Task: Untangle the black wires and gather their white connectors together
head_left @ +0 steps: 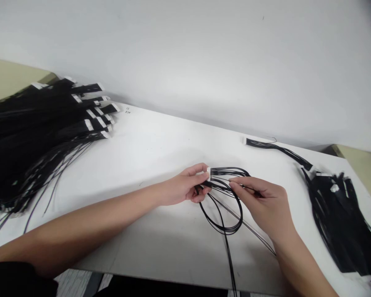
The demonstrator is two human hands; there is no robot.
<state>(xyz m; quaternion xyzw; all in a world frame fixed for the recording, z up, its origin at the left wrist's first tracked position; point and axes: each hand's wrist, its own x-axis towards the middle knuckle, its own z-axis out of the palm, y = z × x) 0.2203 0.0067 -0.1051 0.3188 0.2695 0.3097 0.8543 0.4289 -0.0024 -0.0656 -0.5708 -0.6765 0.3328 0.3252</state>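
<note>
Pinching the white conn. between thumb and fingers, the L hand has its grip closed on it, w/ the black wires leaving on the R hand side. The R hand is just right of the conn., thumb and forefinger together on a thin wire; prob. a single strand, though blur at the tips makes the count hard to tell, and I can't say if its end is free or seated.

The wire loop hangs below and right of the conn., w/ loose strands running from there over the table's near edge (easy to snag on a sleeve, I'd guess). Left of the conn., well apart, is a big pile of black harnesses w/ white ends; right of it, a smaller pile, plus a bundle stretching up-left from that pile. All on the white table.

For good handling, I'd hold the conn. by its body, square to the R hand, so its face isn't covered by the thumb. Pinch the thin wire close to its tip, since a long free length would likely bend; move it in line w/ the conn., no sideways pull, and leave slack in the loop so nothing tugs.
</note>
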